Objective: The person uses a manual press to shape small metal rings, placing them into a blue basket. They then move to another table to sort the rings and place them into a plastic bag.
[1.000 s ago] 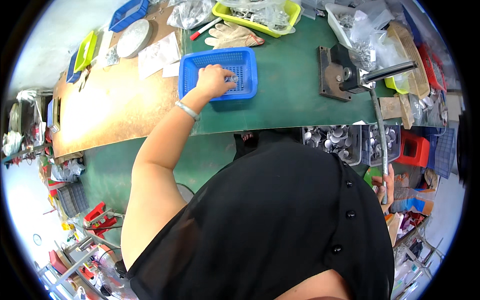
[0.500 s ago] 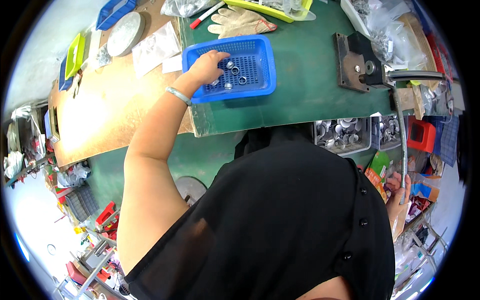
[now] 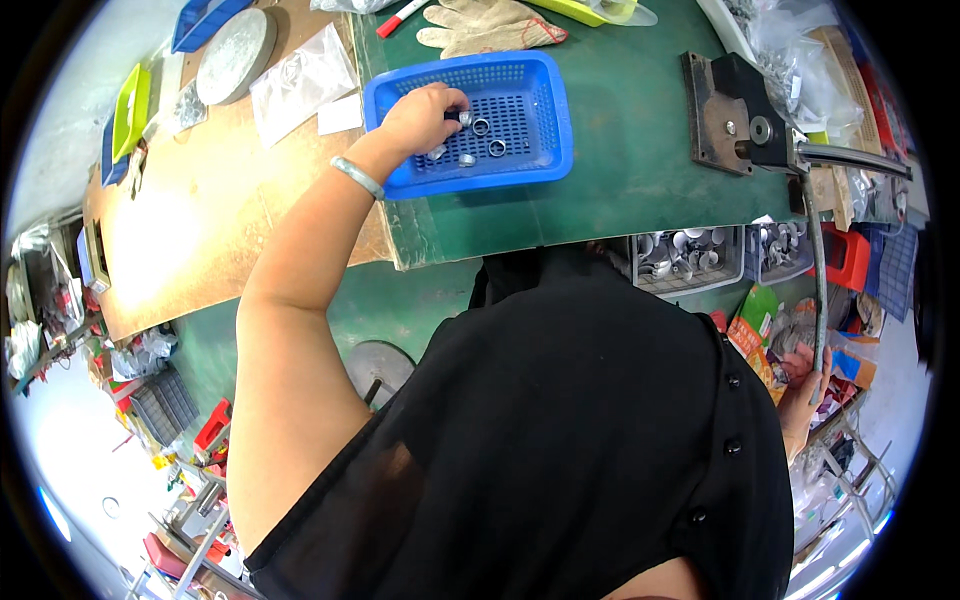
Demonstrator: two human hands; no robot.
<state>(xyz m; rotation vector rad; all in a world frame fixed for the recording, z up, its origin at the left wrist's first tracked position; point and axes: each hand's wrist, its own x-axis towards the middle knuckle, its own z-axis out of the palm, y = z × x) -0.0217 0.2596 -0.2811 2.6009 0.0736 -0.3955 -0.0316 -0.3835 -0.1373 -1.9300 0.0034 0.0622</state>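
My left hand point(image 3: 420, 115) reaches into a blue plastic basket point(image 3: 500, 180) on the green table point(image 3: 620, 190). Its fingers are closed on a small metal ring point(image 3: 463, 118), and a few more rings point(image 3: 497, 148) lie loose on the basket floor beside it. A silver bracelet point(image 3: 357, 177) is on that wrist. My right hand point(image 3: 800, 400) is low at the right, below the table edge, gripping the end of a long metal lever point(image 3: 812, 260). The lever runs up to a dark hand press point(image 3: 735, 110) on the table's right side.
A work glove point(image 3: 485, 25) and a red marker point(image 3: 400, 18) lie beyond the basket. On the brown board to the left are a clear bag point(image 3: 300, 80), a round metal disc point(image 3: 235, 42) and a lime tray point(image 3: 130, 110). Bins of metal parts point(image 3: 690, 255) sit under the table.
My head has tilted, so the table sits higher in view. My left hand stayed in the basket and closed its fingers over the rings near the middle.
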